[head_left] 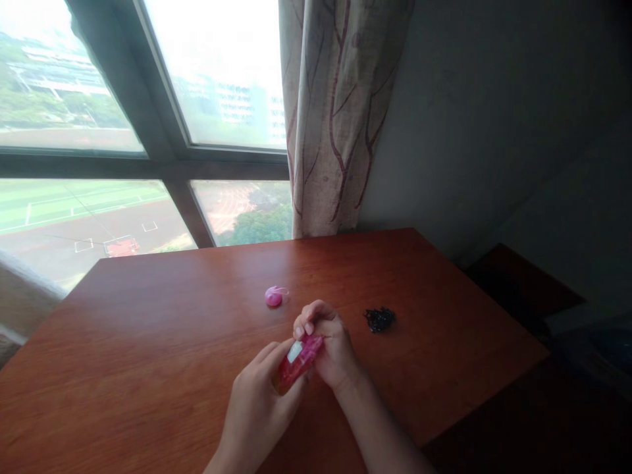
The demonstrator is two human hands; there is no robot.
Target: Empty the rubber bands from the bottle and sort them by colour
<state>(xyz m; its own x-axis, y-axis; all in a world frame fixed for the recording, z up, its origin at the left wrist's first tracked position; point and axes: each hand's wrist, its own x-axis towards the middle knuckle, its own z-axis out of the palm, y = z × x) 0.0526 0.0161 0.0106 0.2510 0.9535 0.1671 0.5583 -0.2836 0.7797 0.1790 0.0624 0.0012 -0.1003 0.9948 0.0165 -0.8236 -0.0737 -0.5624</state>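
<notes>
You sit at a brown wood table (148,329). Past its far edge is a big window (222,79), and a curtain (336,118) with red branch lines hangs by the far right corner.

Both your hands are near the near edge, about in the middle. Your left hand (259,401) is wrapped round the low end of a small pink bottle (299,361). The fingers are closed snug on it, most likely to keep it from turning. Your right hand (333,349) is curled over the top end. Its fingertips are bunched tight together just above the bottle, like a pinch on the mouth of it. The top itself is hidden under those fingers, so you cannot see what they pinch.

The bottle is off the table, up in the air between your hands. It tilts with its top toward the far right, which puts that end right by your right hand.

A small black clump (379,319) lies just right of your right hand, not touching it. I cannot tell what it is.

A little pink cap (273,297) lies a bit past your hands, toward the far edge. It seems put there to stay out of the way.

A white label (295,351) on the bottle faces up at you.
</notes>
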